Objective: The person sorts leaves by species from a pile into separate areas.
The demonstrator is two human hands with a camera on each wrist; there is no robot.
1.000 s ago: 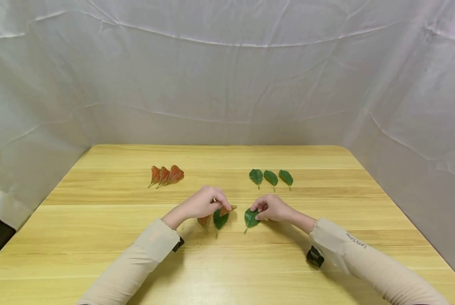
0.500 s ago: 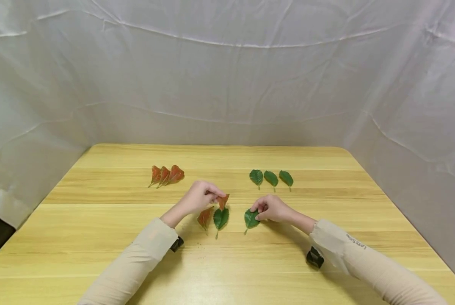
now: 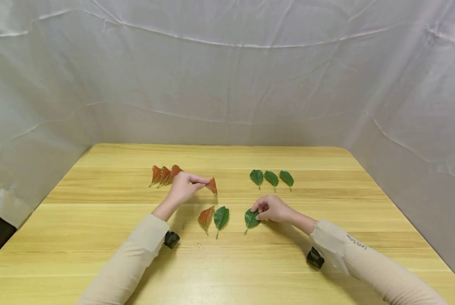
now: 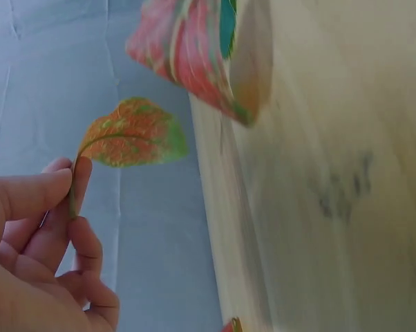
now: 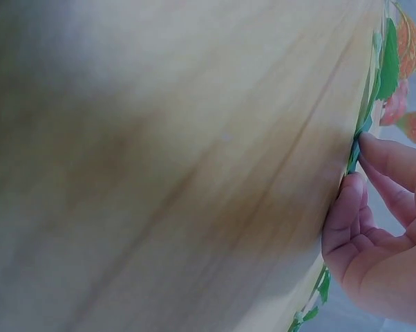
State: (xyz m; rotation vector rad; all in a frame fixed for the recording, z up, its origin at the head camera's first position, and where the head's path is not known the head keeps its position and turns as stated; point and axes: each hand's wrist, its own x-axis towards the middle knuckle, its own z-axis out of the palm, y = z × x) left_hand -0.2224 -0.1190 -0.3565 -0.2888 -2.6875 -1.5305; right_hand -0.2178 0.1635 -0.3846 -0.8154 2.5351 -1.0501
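My left hand [image 3: 184,187] is raised over the table and pinches a red leaf [image 3: 212,186] by its stem. In the left wrist view that leaf [image 4: 135,135] shows orange with a green tip, its stem between thumb and fingers. My right hand [image 3: 274,208] rests on the table, thumb and fingertips pinching the edge of a green leaf [image 3: 251,220] that lies flat. Between the hands lie another green leaf [image 3: 221,217] and, just left of it, a red leaf [image 3: 205,218]. The right wrist view shows the right hand [image 5: 381,214] at the leaf edge-on.
At the back left, several overlapping red leaves [image 3: 164,174] lie in a row, partly behind the left hand. Green leaves [image 3: 271,178] lie side by side at the back right. The wooden table [image 3: 227,271] is enclosed by pale cloth walls [image 3: 227,84].
My left hand has lifted the red leaf off the green leaf in the middle and carried it back and to the left. The right hand has stayed in place.
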